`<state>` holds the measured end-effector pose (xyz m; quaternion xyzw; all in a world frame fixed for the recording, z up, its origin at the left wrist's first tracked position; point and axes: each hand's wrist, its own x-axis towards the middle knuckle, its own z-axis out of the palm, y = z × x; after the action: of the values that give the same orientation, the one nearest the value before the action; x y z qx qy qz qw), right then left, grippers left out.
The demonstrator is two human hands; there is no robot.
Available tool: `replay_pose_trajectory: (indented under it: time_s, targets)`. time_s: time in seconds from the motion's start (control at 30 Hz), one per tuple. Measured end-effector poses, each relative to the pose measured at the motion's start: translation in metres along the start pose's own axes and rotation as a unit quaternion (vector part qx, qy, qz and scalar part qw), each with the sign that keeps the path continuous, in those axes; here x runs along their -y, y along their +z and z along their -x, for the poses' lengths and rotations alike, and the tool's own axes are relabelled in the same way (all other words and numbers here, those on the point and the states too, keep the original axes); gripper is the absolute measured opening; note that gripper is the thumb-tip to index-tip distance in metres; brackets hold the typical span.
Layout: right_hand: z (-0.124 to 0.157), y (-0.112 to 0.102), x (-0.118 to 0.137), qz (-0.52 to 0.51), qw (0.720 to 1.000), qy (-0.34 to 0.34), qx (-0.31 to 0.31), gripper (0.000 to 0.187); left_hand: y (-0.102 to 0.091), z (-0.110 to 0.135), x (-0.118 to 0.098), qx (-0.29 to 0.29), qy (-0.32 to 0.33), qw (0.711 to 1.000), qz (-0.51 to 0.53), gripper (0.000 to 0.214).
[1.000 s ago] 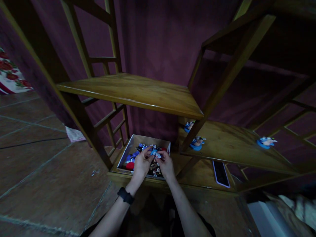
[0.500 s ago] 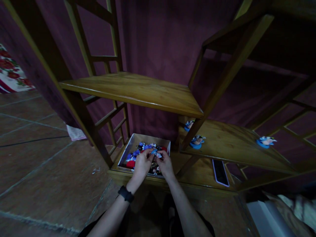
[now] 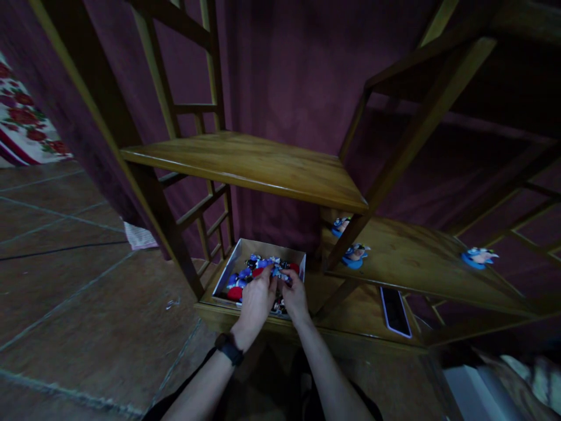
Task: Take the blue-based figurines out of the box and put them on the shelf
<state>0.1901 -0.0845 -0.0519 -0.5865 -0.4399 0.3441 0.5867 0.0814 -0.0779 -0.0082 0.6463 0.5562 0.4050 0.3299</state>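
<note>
Down on the shelf unit's bottom board (image 3: 350,307), our left hand (image 3: 256,301) and right hand (image 3: 294,295) share a pinching grip on one blue figurine (image 3: 277,272) over the box (image 3: 245,247), many more inside it, three figurines (image 3: 355,255) standing on the shelf beside the box.

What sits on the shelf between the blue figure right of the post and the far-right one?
Nothing. In the head view, the wooden shelf is bare between the figure right of the post and the far-right figure.

1. Left hand (image 3: 255,301): black watch-like band (image 3: 228,348) round the wrist, forearm bare.
2. Right hand (image 3: 295,298): wrist and forearm bare.
3. Dark clothing (image 3: 307,377) between the forearms at bottom edge, detail lost in shadow.
</note>
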Motion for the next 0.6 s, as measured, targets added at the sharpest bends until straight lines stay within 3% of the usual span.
replay_pose_trajectory:
  time_s: [0.2,0.33,0.47,0.6]
  targets:
    - [0.006,0.003,0.007,0.071,0.996,-0.054,-0.016,0.021,-0.001,-0.008,0.007,0.023,0.004,0.999,-0.034,0.017]
    - [0.011,-0.001,0.016,0.077,0.993,-0.086,-0.016,0.025,0.000,-0.013,0.011,0.053,-0.049,0.990,0.120,0.011]
    - [0.016,-0.006,0.017,0.033,0.997,-0.071,-0.027,0.028,-0.001,-0.008,0.013,0.095,-0.175,0.922,0.332,0.009]
    - [0.029,-0.009,0.010,-0.010,0.999,-0.032,-0.030,0.023,-0.009,0.003,0.008,0.073,-0.240,0.878,0.409,0.007]
